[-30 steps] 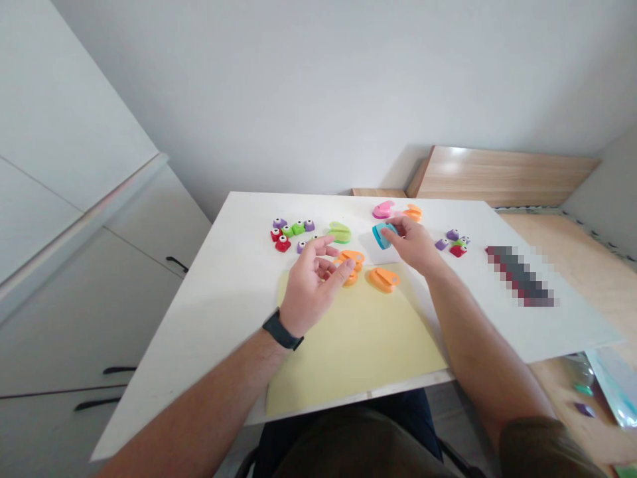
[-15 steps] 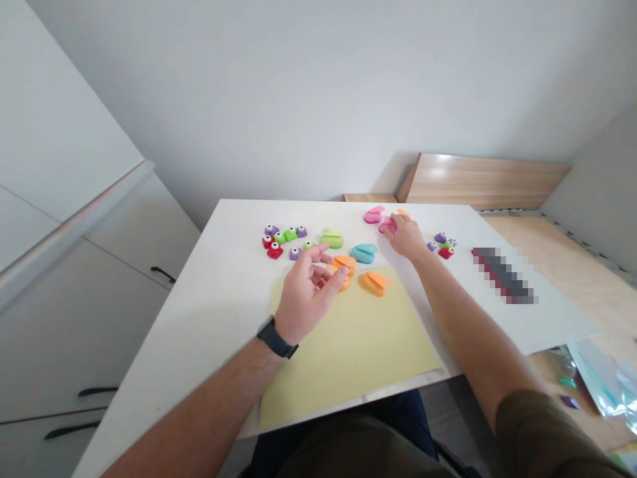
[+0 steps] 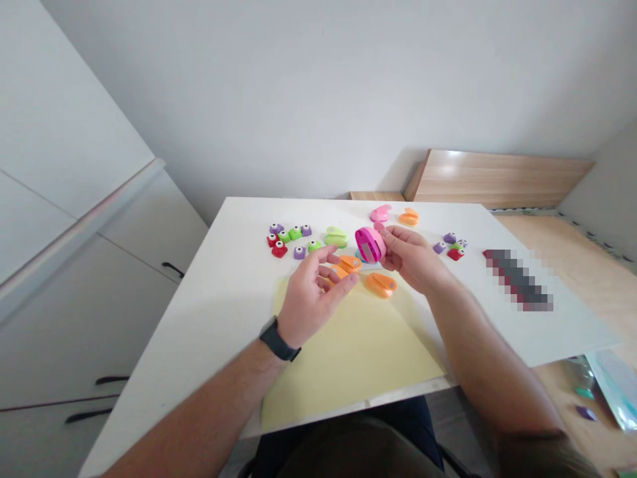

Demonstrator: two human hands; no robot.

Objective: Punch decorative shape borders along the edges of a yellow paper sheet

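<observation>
My right hand [image 3: 411, 259] is closed on a pink paper punch [image 3: 370, 244], held tilted above the white table [image 3: 219, 292]. My left hand [image 3: 311, 295], with a dark watch on the wrist, hovers open over the top edge of a yellow paper sheet [image 3: 353, 352], fingers loosely curled and holding nothing. Two orange punches lie at that edge: one [image 3: 381, 284] below my right hand, the other [image 3: 347, 264] by my left fingertips. A blue punch is mostly hidden behind the pink one.
A green punch [image 3: 335, 236] and a cluster of small red, green and purple punches [image 3: 291, 239] lie at the back left. Another pink punch [image 3: 381, 213] and an orange one [image 3: 409, 216] sit at the far edge. More small punches [image 3: 452, 244] lie right. White cabinets stand left.
My right hand put down the blue punch, reached to the far edge, took a pink punch and brought it back toward the yellow sheet. My left hand has barely moved.
</observation>
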